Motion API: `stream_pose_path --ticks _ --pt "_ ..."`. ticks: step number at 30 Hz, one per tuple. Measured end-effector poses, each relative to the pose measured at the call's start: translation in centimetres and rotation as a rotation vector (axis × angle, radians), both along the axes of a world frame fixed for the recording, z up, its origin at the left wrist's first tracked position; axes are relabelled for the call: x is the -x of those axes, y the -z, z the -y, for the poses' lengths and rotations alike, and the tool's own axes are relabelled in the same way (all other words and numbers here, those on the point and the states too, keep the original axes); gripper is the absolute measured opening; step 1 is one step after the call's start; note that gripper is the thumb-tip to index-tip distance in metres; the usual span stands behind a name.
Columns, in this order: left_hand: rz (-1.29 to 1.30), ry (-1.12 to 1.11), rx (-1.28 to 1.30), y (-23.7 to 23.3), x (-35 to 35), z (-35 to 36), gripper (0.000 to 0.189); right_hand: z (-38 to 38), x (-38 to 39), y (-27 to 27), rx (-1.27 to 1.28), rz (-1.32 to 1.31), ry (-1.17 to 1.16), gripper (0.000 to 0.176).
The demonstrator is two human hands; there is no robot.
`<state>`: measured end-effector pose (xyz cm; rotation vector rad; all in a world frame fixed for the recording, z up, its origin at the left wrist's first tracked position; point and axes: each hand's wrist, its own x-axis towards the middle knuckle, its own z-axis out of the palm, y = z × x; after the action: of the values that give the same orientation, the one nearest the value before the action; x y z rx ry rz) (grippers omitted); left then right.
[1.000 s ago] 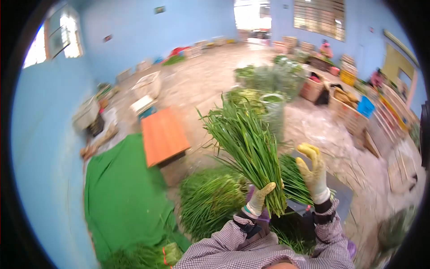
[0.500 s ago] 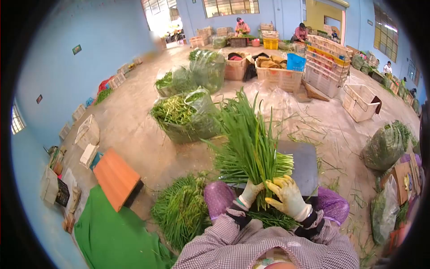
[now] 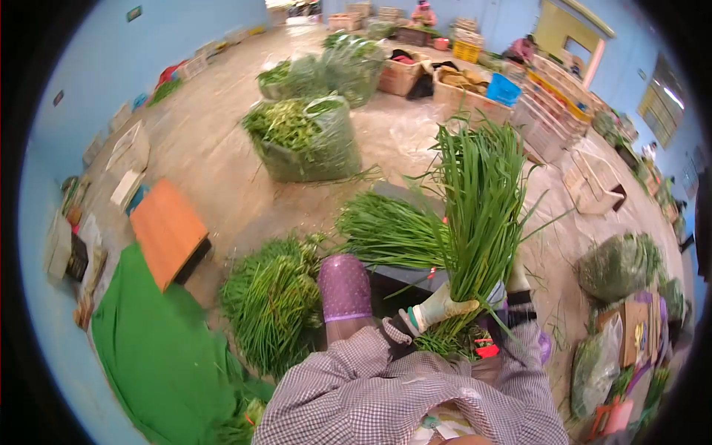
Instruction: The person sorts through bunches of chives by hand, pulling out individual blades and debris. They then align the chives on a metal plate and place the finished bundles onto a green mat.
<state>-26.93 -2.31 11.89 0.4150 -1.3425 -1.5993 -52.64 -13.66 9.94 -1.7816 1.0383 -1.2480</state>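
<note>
My gloved left hand (image 3: 443, 306) is wrapped round the lower part of an upright bunch of long green leafy stalks (image 3: 482, 215). My gloved right hand (image 3: 517, 280) is at the right side of that bunch, mostly behind the leaves, its fingers hidden. Another bunch of greens (image 3: 393, 230) lies on a dark board (image 3: 400, 278) in front of me, with thin red bands near it. On the floor to the left is a big heap of greens (image 3: 271, 304). More greens and a red item (image 3: 486, 348) show below my hands.
Bags of greens (image 3: 319, 152) stand ahead. An orange board (image 3: 169, 230) and green cloth (image 3: 156, 341) are at the left. Crates (image 3: 549, 115) stand back right, a bagged bundle (image 3: 619, 267) at the right. Other people (image 3: 423, 15) sit far back.
The upright bunch has moved right, off the stalks lying on the board. My right hand has gone from the open front to the bunch's far right side. The view has tilted down.
</note>
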Motion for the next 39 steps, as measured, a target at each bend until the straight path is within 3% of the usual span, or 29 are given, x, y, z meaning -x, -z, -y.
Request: stream_pose_path --ticks 5,10,12,14,15,16,23,24,25,27,28,31,35,38,39 --pt "0.031 0.099 -0.067 -1.4 0.2 -1.2 0.062 -0.7 -3.3 -1.1 -0.184 0.168 -0.058 0.047" --pt "0.0 0.002 -0.067 0.8 -0.3 -1.0 0.048 -3.0 -2.3 0.1 -0.306 0.609 0.145 0.049" --pt "0.073 0.004 -0.026 2.1 -0.6 -0.4 0.046 -1.7 2.1 4.0 -0.268 0.861 0.238 0.057" --pt "0.136 -0.016 0.018 3.6 -0.3 0.2 0.044 -3.6 3.8 2.5 -0.135 0.881 0.313 0.064" --pt "0.174 -0.032 0.053 3.6 -0.1 0.3 0.044 -5.1 4.4 0.9 -0.069 0.885 0.351 0.067" --pt "0.208 -0.049 0.088 3.6 0.1 0.3 0.044 -6.9 3.8 -1.7 -0.043 0.772 0.367 0.082" --pt "0.319 0.029 0.191 7.2 3.3 0.2 0.049 -9.2 3.5 -4.7 -0.011 0.113 -0.028 0.102" --pt "0.341 -0.004 0.17 7.3 3.9 -0.1 0.052 -9.4 2.8 -4.8 -0.045 0.025 0.074 0.084" --pt "0.409 -0.037 0.184 7.5 4.3 -0.4 0.054 -9.4 2.9 -4.4 -0.083 0.015 0.112 0.079" --pt "0.55 -0.106 0.204 4.3 4.1 -1.5 0.057 -8.6 4.8 -2.5 -0.228 0.304 -0.005 0.07" --pt "0.784 -0.178 0.305 6.5 4.5 -1.0 0.065 -7.9 6.6 -1.3 -0.314 0.504 -0.111 0.065" --pt "0.942 -0.206 0.34 6.9 3.9 -1.1 0.069 -7.8 8.5 -1.7 -0.362 0.719 -0.2 0.056" --pt "1.065 -0.23 0.483 7.7 3.8 -1.6 0.094 -9.0 5.4 -8.3 -0.227 0.655 -0.07 0.055" --pt "1.067 -0.239 0.531 8.1 4.1 -2.2 0.103 -9.6 4.2 -11.0 -0.506 0.511 0.132 0.04" --pt "1.046 -0.254 0.539 8.7 4.3 -2.5 0.104 -10.6 3.2 -11.7 -0.478 0.548 0.146 0.037"
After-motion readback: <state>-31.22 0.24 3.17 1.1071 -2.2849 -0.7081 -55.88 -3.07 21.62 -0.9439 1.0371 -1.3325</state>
